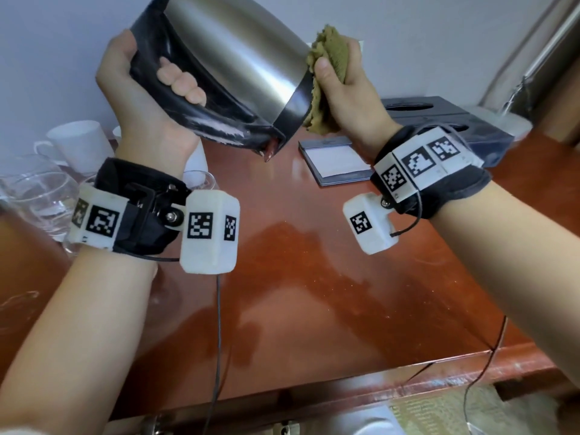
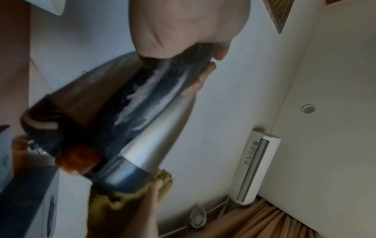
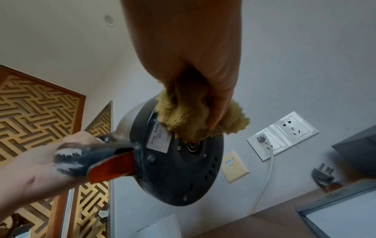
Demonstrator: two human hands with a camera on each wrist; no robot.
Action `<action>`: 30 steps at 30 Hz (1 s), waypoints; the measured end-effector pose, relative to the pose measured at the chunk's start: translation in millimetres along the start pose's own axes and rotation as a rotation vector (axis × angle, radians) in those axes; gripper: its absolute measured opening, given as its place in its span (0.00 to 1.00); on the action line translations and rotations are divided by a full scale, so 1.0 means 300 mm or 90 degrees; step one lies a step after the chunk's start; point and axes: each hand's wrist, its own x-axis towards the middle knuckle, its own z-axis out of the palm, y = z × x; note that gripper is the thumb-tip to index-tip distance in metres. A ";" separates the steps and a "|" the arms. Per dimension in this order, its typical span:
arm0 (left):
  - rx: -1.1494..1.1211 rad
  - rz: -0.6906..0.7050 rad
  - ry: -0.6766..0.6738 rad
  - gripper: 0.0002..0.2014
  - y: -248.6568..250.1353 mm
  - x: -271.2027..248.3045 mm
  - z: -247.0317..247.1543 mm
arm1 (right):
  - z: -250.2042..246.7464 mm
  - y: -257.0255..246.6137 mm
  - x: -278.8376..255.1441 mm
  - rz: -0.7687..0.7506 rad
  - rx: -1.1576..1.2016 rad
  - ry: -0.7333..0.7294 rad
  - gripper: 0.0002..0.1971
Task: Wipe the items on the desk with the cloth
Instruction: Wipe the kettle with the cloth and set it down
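Note:
A steel electric kettle (image 1: 238, 58) with a black handle and black base is held tilted in the air above the red-brown desk (image 1: 314, 262). My left hand (image 1: 150, 86) grips the kettle's handle, fingers wrapped through it. My right hand (image 1: 342, 80) holds a bunched olive-green cloth (image 1: 329, 54) against the kettle's base edge. In the right wrist view the cloth (image 3: 195, 116) presses on the upper rim of the round black underside (image 3: 179, 169). In the left wrist view the kettle (image 2: 154, 133) slants down to the cloth (image 2: 162, 182).
White mugs (image 1: 78, 139) and clear glasses (image 1: 37, 196) stand at the desk's left. A notepad in a dark holder (image 1: 335, 161) and a dark tissue box (image 1: 439, 120) lie behind my right wrist. Wall sockets (image 3: 284, 135) with a plugged white cable are on the wall.

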 end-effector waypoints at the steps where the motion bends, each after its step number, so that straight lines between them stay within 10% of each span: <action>1: 0.004 -0.012 -0.005 0.20 0.000 -0.002 0.004 | 0.003 -0.006 0.005 0.027 0.010 0.018 0.11; 11: 0.130 0.000 -0.084 0.15 0.018 -0.034 0.021 | -0.073 -0.020 0.020 0.179 0.079 -0.013 0.21; 22: 0.047 -0.023 -0.002 0.22 -0.043 -0.049 0.047 | 0.054 -0.002 -0.122 -0.211 -0.336 -0.071 0.27; 30: 0.002 -0.040 0.049 0.21 -0.083 -0.052 0.050 | 0.139 -0.030 -0.245 -0.210 -0.360 -0.241 0.26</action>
